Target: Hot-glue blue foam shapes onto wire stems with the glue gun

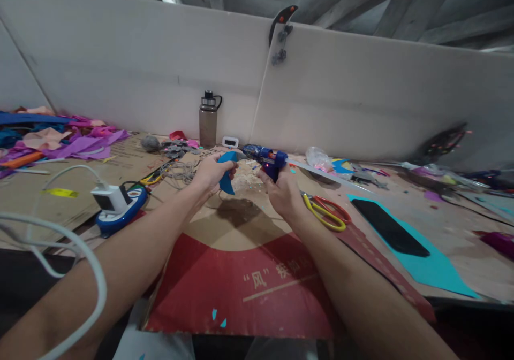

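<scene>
In my right hand [284, 191] is a blue hot glue gun [265, 158], its nozzle pointing left and a long pale glue stick [317, 171] sticking out of its back. My left hand [212, 174] is closed on a curved blue foam piece [227, 174], pinched at its near side. The nozzle tip is at the piece's upper right edge; whether they touch I cannot tell. Both hands are raised over a red and tan cardboard sheet [241, 290], where a shadow falls below them.
Scissors [327, 213] with yellow and red handles lie right of my right hand. Beyond is a black phone [387, 226] on turquoise foam [436, 268]. A power strip [120, 210] with a white charger stands left. A bottle [208, 122] and coloured scraps [80, 143] line the back.
</scene>
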Available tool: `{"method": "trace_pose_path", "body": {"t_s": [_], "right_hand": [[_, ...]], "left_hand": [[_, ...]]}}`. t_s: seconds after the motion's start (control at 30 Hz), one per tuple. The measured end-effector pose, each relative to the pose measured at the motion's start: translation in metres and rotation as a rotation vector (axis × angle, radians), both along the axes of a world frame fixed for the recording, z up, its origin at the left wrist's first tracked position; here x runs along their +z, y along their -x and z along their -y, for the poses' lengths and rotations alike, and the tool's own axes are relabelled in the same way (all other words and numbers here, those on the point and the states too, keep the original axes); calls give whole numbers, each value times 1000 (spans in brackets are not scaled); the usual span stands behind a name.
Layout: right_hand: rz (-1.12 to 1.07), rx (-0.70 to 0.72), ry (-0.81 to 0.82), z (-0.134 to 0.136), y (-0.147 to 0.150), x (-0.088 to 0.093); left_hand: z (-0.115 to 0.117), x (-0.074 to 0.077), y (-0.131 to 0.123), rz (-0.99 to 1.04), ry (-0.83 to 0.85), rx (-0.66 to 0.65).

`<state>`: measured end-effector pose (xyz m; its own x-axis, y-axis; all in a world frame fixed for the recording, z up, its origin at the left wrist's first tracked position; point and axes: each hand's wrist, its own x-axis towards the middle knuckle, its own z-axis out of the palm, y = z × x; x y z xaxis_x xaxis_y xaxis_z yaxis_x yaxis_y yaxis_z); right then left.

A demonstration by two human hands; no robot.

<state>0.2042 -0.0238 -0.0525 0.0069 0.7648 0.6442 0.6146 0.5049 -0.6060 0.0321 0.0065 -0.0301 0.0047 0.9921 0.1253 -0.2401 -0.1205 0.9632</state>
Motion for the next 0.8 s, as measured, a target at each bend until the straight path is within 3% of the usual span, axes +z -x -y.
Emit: {"method": "trace_pose_path", "body": {"t_s": [0.8], "right_hand": [[149,-76,51,5,4,0]], "left_hand": [[0,6,3,-39,-31,80]]}}
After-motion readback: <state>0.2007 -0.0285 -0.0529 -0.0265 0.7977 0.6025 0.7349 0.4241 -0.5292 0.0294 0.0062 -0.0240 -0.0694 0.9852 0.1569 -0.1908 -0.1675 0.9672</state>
